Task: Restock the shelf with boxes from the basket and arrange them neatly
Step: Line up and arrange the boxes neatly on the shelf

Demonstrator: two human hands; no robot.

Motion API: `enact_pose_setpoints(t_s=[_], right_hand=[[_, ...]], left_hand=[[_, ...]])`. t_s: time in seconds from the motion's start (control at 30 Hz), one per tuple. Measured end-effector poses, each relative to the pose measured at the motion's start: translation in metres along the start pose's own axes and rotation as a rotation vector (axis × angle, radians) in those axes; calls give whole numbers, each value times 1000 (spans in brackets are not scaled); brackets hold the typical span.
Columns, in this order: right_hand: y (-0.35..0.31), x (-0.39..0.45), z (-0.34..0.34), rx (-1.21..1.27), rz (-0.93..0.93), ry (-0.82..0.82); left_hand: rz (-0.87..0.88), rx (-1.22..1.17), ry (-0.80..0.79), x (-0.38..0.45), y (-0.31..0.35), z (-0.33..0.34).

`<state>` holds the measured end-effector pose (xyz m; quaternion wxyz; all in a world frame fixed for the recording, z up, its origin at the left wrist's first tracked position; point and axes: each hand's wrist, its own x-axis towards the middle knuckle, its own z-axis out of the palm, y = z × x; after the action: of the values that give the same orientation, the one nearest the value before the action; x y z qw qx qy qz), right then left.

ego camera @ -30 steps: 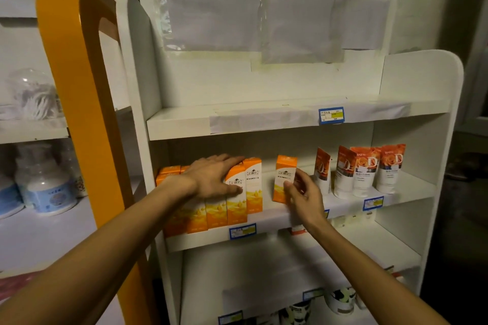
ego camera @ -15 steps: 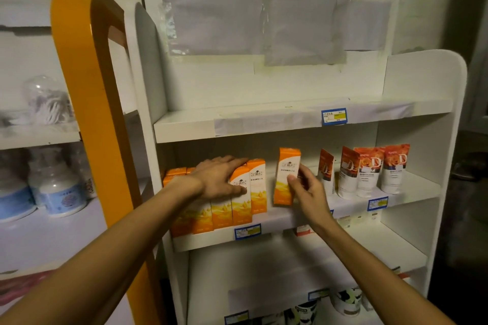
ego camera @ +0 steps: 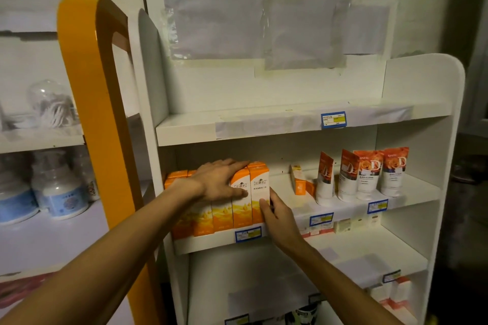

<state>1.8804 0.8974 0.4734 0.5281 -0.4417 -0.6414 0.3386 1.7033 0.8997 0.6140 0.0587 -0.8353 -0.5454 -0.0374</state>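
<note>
A row of upright orange-and-white boxes (ego camera: 221, 216) stands at the left end of the white unit's middle shelf (ego camera: 211, 241). My left hand (ego camera: 219, 182) lies flat across the tops and fronts of these boxes, fingers straight. My right hand (ego camera: 280, 216) grips the rightmost box (ego camera: 257, 182) at its lower right edge, thumb on the front face, and holds it tight against the row. The basket is out of view.
A small orange box (ego camera: 299, 185) and several orange-and-white tubes (ego camera: 369, 174) stand further right on the same shelf. The upper shelf (ego camera: 264, 124) is bare. An orange frame (ego camera: 89, 87) separates a left unit holding white jars (ego camera: 60, 192). Small boxes (ego camera: 396, 295) sit on the lower shelf.
My right hand has carried the separate orange box leftward and set it against the end of the row. My left hand has stayed on the row.
</note>
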Motion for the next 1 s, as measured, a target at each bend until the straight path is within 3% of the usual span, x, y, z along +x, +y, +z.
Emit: enact_pose_setpoints(t_s=[0.4, 0.53, 0.77, 0.87, 0.93, 1.0], right_hand=[[1, 0, 0, -144, 12, -43], [4, -3, 0, -135, 2, -52], [7, -2, -6, -31, 8, -95], [6, 11, -17, 51, 41, 103], [9, 27, -29, -129, -5, 307], [14, 44, -43, -381, -70, 319]], left_hand=[[-75, -168, -2, 10, 5, -12], [-27, -102, -62, 18, 9, -16], [0, -20, -23, 13, 9, -4], [7, -12, -2, 14, 9, -3], [11, -7, 3, 15, 8, -1], [11, -5, 3, 15, 7, 0]])
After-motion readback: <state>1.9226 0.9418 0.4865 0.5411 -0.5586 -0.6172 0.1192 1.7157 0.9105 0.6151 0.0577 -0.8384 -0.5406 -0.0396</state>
